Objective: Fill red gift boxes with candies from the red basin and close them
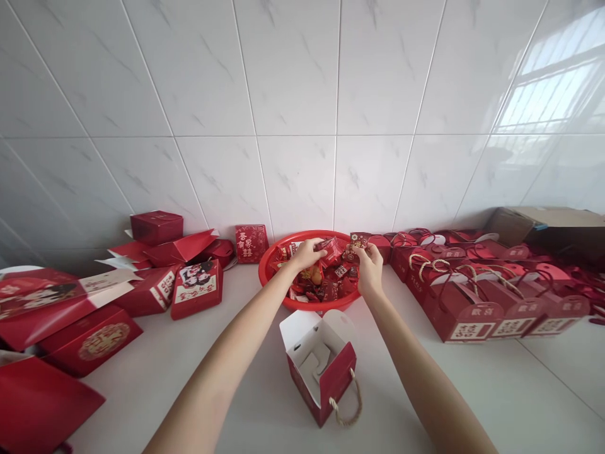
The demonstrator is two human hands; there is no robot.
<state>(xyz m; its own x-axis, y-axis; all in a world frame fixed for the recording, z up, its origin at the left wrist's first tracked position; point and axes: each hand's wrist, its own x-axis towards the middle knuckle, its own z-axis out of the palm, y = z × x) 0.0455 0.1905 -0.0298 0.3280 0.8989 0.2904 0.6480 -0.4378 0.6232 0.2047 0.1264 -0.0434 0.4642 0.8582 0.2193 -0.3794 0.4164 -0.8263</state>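
Observation:
My left hand [307, 255] pinches a small red packet [329, 251] above a round red plastic basket [268, 255]. At the basket's right side, my right hand [370, 263] has its fingers closed on a dark red patterned packet [359, 240]. Red wrapped packets [331, 290] and a few brownish items fill the basket. In front of it stands an open dark red gift box [312, 372] with a white inside, raised flaps and a rope handle lying out to the right.
Red boxes [104, 337] and opened cartons crowd the left side. Several dark red handled boxes [472, 309] stand in rows on the right, a brown cardboard box [548, 221] behind them. A red patterned box [251, 244] leans by the tiled wall [297, 176].

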